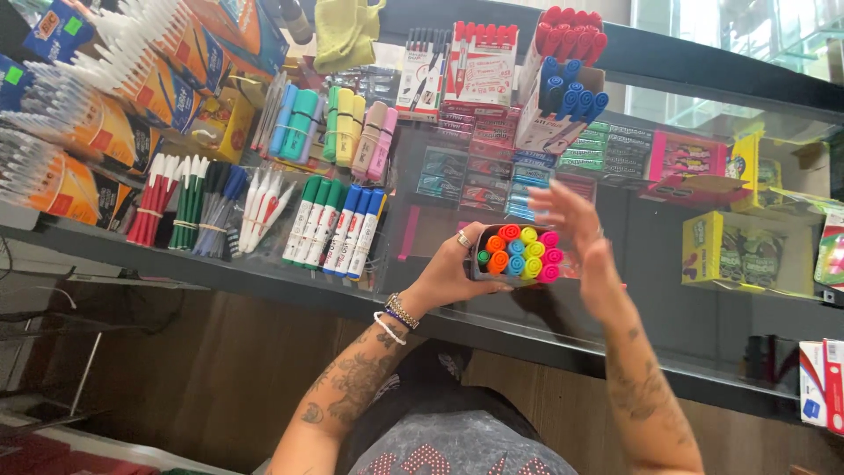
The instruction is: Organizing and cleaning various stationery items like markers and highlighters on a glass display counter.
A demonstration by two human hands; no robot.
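Both tattooed forearms rise from the bottom of the frame toward the glass bench (668, 264). At centre frame, my left hand (453, 273) has its grip clenched around a small box of highlighters (519, 253), caps up in orange, yellow, pink, blue and green. My right hand (585, 242) hovers just beside the box on its right, grip released, fingers spread and blurred. Left of the box lie green and blue markers (338, 227); bundled pens (189, 207) lie further left.

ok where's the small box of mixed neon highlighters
Head view, centre: the small box of mixed neon highlighters sits in the left hand over the glass counter, right hand beside it.
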